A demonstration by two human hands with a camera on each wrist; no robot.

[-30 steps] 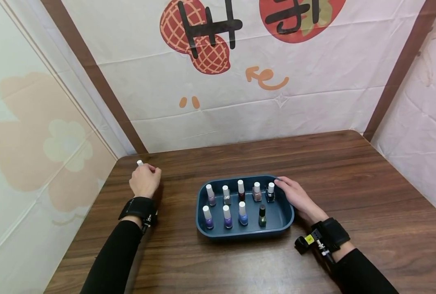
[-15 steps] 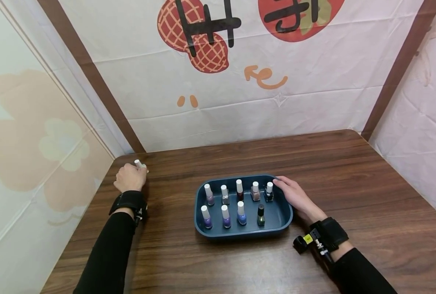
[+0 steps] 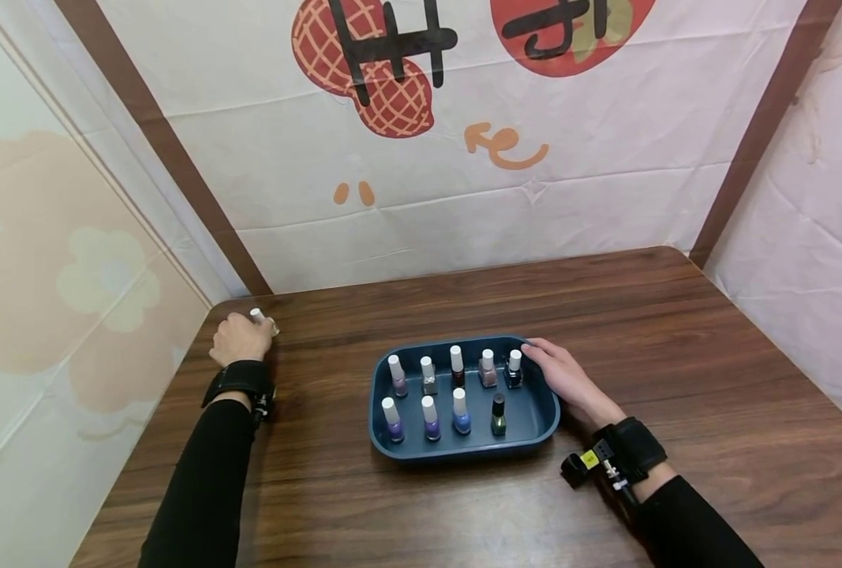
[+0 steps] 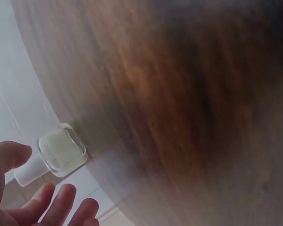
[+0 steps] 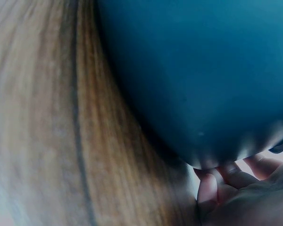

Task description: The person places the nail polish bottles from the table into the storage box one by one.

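Observation:
A small nail polish bottle (image 4: 62, 153) with pale, milky contents and a white cap stands upright near the table's far left corner. My left hand (image 3: 241, 339) is beside it. In the left wrist view the thumb lies close to the cap and the other fingers are spread below it, a gap showing; whether the thumb touches is unclear. My right hand (image 3: 570, 379) grips the right end of a dark blue tray (image 3: 456, 451), thumb at the rim and fingers against the outer wall. Inside the tray, several nail polish bottles stand in two rows, among them a blue one (image 3: 461, 414).
The green nail polish bottle (image 3: 498, 416) has a black cap; the others in the tray have white caps. Printed cloth walls (image 3: 534, 213) border the wooden table (image 3: 335, 505) at the back and sides.
My left hand has moved left across the table's far corner with the pale bottle, and its fingers have since spread away from the cap. The right hand stays on the tray.

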